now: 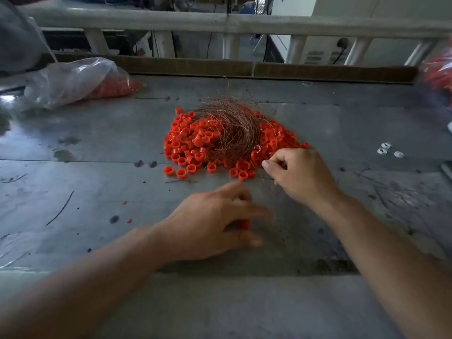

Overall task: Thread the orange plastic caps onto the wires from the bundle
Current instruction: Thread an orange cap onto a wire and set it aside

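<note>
A heap of orange plastic caps (190,143) lies in the middle of the grey table (97,143). A curled bundle of thin copper wires (234,128) rests on top of the heap. My right hand (298,174) is at the heap's near right edge, fingers curled, pinching a thin wire between thumb and forefinger. My left hand (212,223) is blurred, nearer to me, and its fingers hold a short stack of orange caps (244,224).
A clear plastic bag with more orange caps (80,79) lies at the back left. Another bag of orange parts (437,74) sits at the right edge. Three small white pieces (389,150) lie to the right. A cardboard strip and a metal rail (220,24) bound the far side.
</note>
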{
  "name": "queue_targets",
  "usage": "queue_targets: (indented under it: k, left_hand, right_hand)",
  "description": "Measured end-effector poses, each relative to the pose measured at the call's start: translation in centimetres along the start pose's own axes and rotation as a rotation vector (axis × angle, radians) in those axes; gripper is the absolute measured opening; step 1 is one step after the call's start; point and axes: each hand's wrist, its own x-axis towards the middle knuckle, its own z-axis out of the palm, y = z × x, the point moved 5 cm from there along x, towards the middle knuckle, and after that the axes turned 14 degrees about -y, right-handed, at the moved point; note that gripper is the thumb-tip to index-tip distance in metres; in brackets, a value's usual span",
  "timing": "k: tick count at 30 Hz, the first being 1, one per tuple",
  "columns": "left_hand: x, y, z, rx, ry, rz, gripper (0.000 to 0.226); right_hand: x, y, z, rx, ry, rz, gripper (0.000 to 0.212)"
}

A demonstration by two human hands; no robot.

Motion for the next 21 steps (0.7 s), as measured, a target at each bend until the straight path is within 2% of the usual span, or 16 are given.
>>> queue_targets:
  k: [2, 4, 9, 14, 18, 21]
  left_hand:
    - [0.2, 0.3, 0.0, 0.096, -0.029, 0.005, 0.025]
    - [0.1, -0.3, 0.0, 0.091, -0.016, -0.013, 0.018]
    - [-0.1, -1.3, -1.1, 0.054, 0.156, -0.044, 0.024]
    - [-0.1, -0.9, -1.1, -0.005, 0.127, -0.006, 0.014]
    - [-0.1, -0.8, -1.0, 0.008, 0.082, 0.017, 0.008]
    - [-0.1, -1.1, -1.1, 0.008, 0.116, -0.001, 0.016]
  right_hand:
    - [0.0, -0.2, -0.1, 0.003, 0.003, 0.002, 0.023]
    - [0.0, -0.4, 0.1, -0.007, 0.012, -0.011, 0.024]
    - [0.0, -1.5, -0.3, 0.000, 0.185, -0.161, 0.010]
    - [0.0, -4.2, 1.4, -0.240, 0.219, -0.473, 0.029]
    - [0.2, -4.5, 2.0, -0.307, 0.285, -0.537, 0.009]
    - [0.1, -4.3, 1.7, -0.251, 0.356, -0.552, 0.007]
